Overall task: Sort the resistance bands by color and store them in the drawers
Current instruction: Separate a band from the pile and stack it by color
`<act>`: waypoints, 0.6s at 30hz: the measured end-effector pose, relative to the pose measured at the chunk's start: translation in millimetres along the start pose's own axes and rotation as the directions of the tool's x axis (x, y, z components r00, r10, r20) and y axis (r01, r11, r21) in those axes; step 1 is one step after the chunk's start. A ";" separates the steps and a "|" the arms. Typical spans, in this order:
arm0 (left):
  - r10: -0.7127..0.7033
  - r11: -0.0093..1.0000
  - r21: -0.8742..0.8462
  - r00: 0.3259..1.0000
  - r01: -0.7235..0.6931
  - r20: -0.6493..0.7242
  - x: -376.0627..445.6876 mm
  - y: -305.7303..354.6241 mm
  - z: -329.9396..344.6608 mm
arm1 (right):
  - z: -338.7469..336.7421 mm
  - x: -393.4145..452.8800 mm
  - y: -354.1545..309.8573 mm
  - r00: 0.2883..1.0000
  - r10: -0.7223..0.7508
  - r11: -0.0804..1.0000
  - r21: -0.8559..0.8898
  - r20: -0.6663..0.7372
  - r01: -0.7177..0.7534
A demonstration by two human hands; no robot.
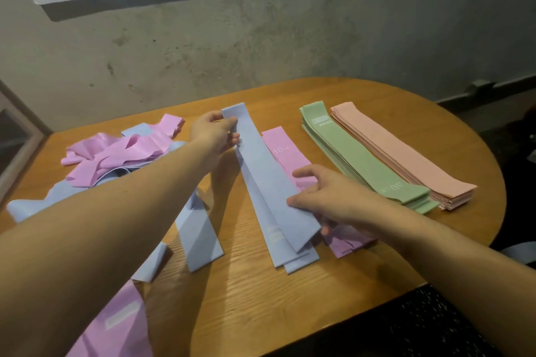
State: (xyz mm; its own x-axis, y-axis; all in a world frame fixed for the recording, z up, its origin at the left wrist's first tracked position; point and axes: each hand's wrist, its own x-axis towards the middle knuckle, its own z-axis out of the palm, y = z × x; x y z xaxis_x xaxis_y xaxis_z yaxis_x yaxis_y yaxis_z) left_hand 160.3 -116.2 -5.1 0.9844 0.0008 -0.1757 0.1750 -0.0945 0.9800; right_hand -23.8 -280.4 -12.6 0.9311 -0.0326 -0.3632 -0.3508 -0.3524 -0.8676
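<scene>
Both hands hold a blue band flat over a short blue stack at mid-surface: the left hand pinches its far end, the right hand grips its near end. The rounded wooden surface shows bare grain toward the near edge. A pink band reads "10"; the green stack reads "20", touching a peach stack at right. Crumpled pink and blue bands crowd the left.
</scene>
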 end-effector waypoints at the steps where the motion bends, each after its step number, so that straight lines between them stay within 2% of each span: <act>1: 0.001 0.999 0.036 1.000 -0.001 0.004 2.6 -2.7 1.8 | -0.6 0.1 -0.9 1.000 0.013 0.999 -0.044 0.016 -0.012; 3: 0.016 0.993 0.120 1.000 -0.016 0.001 7.6 -8.1 4.2 | 0.8 0.6 -2.5 0.999 0.024 0.996 -0.082 0.049 -0.020; 11: 0.060 0.934 0.355 0.998 -0.043 -0.035 26.2 -30.4 5.5 | 7.3 4.9 -5.8 0.991 0.092 0.996 0.002 0.097 -0.093; 15: 0.068 0.921 0.386 0.998 -0.058 -0.014 28.9 -35.6 3.7 | 9.1 4.2 -6.1 0.991 0.107 0.988 -0.123 0.080 -0.096; 18: 0.108 0.860 0.496 0.993 -0.118 0.050 23.8 -32.1 4.2 | 10.0 2.9 -6.2 0.996 0.082 0.968 -0.240 0.025 -0.073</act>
State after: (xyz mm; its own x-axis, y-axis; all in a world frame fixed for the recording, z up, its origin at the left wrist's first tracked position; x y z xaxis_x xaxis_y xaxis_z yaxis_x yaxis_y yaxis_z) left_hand 178.1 -117.3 -41.2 0.9956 -0.0590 -0.0732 0.0261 -0.5749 0.8178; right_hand -19.9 -268.9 -11.7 0.8965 -0.0377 -0.4414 -0.3839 -0.5635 -0.7315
